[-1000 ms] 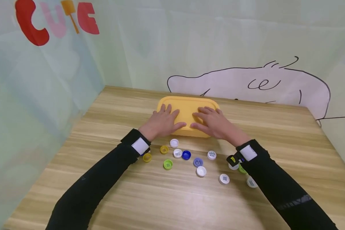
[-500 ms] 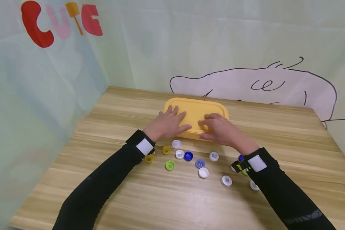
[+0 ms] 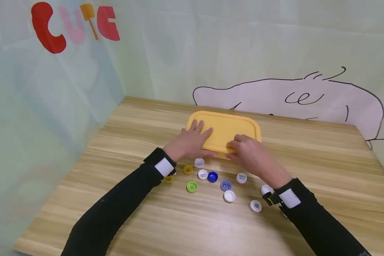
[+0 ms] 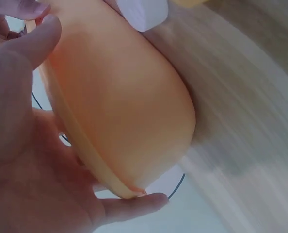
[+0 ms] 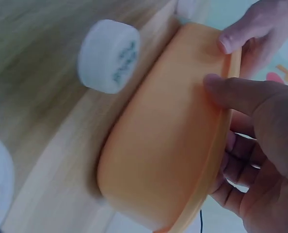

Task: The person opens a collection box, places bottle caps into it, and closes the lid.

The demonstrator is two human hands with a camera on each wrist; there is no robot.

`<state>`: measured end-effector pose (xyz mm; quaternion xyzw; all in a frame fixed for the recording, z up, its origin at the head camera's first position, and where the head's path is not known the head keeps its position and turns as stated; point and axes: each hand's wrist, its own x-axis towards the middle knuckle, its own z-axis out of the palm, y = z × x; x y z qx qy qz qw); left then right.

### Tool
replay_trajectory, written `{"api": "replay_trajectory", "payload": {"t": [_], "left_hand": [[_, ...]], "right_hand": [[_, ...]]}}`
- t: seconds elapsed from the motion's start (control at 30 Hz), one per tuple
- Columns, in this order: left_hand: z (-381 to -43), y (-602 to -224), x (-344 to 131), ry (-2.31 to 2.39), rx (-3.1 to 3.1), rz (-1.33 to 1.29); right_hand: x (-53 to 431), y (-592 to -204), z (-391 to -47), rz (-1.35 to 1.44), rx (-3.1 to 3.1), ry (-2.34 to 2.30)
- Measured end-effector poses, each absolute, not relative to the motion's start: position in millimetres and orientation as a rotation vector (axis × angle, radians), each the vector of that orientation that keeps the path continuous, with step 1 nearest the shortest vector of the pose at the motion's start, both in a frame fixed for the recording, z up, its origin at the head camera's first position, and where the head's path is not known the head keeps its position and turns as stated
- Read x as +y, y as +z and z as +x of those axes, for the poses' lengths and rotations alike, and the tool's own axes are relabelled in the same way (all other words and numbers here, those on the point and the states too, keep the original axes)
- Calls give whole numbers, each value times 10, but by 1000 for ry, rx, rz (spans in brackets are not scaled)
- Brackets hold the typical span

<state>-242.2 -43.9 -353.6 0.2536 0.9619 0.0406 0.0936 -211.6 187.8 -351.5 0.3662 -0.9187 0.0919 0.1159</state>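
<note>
A yellow plastic storage box [image 3: 225, 129] with a flat, rimmed lid stands toward the back of the table. My left hand [image 3: 192, 143] lies spread over the lid's left part, its thumb reaching down to the front edge. In the left wrist view, one finger extends past the corner of the box [image 4: 129, 97]. Near the middle of the front edge my right hand [image 3: 252, 154] pinches the lid's rim, with fingers curled on top. Its thumb [image 5: 226, 92] presses just under that rim in the right wrist view.
Several bottle caps lie before the box, among them a blue cap [image 3: 212, 176], a green cap [image 3: 192, 186], a yellow cap [image 3: 188, 169] and a white cap [image 3: 229, 196]. Another white cap [image 5: 110, 56] sits near the front wall. Fabric backdrops [image 3: 166, 57] border the table.
My right hand has come from the lid's right part to its front edge, curling its fingers. My left thumb has slid down to the front rim. The whole scene has shifted slightly rightward.
</note>
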Motion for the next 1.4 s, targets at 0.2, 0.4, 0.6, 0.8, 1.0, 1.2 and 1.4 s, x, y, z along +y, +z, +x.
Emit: {"api": "replay_trajectory", "payload": {"t": [0.2,0.4,0.6,0.8,1.0,1.2,1.4], "left_hand": [[-2398,-3598,-397,78,2925,749],[-2359,-3667,-355,62,2971,730],[-2316,-3665,-322,15,3017,711],[-2304,-3651,-273,-54,3065,710],[-2296,-3632,-295,-55,3083,682],[-2294,-3618,-313,-20,3075,681],[-2308,-3607,-298,-36,3085,691]], "right_hand": [[1902,-3587,-2091,1072,-2625,239],[1935,-3657,-2052,1077,-2576,242],[1955,-3676,-2041,1094,-2529,225],[1997,-3670,-2050,1092,-2516,277],[1992,-3675,-2073,1103,-2474,264],[1986,-3666,-2071,1087,-2473,266],[2000,-3641,-2082,1072,-2487,285]]}}
